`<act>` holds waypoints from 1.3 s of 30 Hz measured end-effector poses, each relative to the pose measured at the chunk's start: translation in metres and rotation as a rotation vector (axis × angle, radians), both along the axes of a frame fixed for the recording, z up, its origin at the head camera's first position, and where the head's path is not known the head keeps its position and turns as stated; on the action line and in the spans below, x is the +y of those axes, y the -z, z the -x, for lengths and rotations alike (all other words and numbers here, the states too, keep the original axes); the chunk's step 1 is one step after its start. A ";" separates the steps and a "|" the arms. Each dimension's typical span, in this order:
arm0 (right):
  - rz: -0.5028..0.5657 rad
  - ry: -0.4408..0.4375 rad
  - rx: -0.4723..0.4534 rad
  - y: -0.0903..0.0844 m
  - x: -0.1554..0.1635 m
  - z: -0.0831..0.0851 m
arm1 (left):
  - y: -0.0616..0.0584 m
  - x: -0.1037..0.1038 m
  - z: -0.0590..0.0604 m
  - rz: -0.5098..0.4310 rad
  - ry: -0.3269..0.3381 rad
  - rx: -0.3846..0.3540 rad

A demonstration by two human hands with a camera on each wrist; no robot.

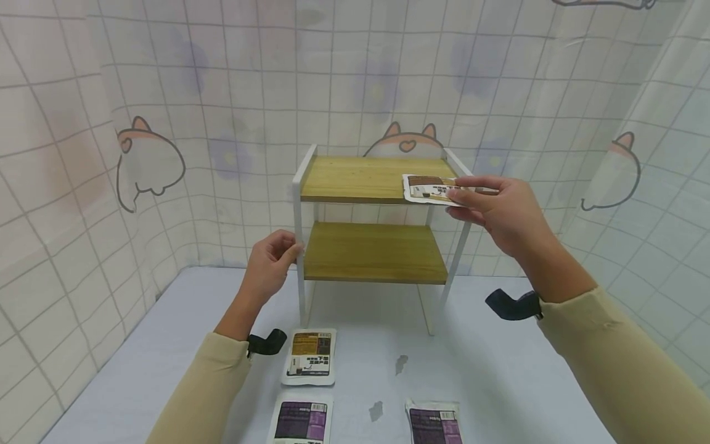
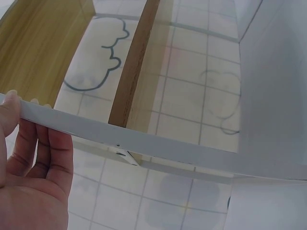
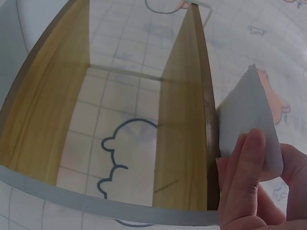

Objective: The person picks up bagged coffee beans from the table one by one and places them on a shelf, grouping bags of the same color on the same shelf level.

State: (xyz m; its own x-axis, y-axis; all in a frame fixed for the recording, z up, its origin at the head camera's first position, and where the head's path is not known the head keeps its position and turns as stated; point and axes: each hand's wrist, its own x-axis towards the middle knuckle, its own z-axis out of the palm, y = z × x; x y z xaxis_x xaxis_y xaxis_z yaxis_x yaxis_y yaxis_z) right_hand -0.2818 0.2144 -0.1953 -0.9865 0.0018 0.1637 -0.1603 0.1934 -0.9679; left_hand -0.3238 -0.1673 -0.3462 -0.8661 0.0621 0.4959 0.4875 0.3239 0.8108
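— What does the right hand point(image 1: 499, 213) have in its grip?

— A flat white packet point(image 1: 429, 188) with a brown label, pinched at its right end between thumb and fingertips; the fingers are closed on it, not loose; the packet runs lengthwise left from the grip and lies nearly level, over the right front corner of the top shelf point(image 1: 360, 179) of the rack point(image 1: 299, 246); whether it already rests on the wood or hangs just above, I cannot tell.

— And from the wrist?

— The right wrist view shows the white back of the packet point(image 3: 249, 120) against the shelf's front edge, a finger point(image 3: 242, 177) laid across it.

— The other hand?

— The left hand point(image 1: 272, 262) holds the rack's white front left post, fingers and thumb curled round it beside the lower shelf point(image 1: 374, 251); the left wrist view shows the fingers point(image 2: 36, 143) behind that white bar; so the right hand is the nearer to the top shelf.

— What else lies about?

— Three more packets at the near edge of the surface point(image 1: 499, 382), well apart from both grips: a brown-labelled packet point(image 1: 309, 356) just in front of the rack's left foot, and two purple packets nearer the person, the left purple one point(image 1: 301, 422) and the right purple one point(image 1: 435, 424).
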 end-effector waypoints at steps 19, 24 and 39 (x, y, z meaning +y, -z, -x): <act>-0.011 0.027 0.085 0.008 -0.004 -0.004 | 0.005 -0.001 0.001 -0.002 -0.004 -0.005; 0.065 -0.048 0.130 0.015 -0.007 -0.006 | 0.006 -0.002 0.002 0.005 -0.013 -0.002; 0.039 -0.004 0.140 0.018 -0.010 -0.001 | 0.005 -0.001 0.003 0.015 -0.017 -0.001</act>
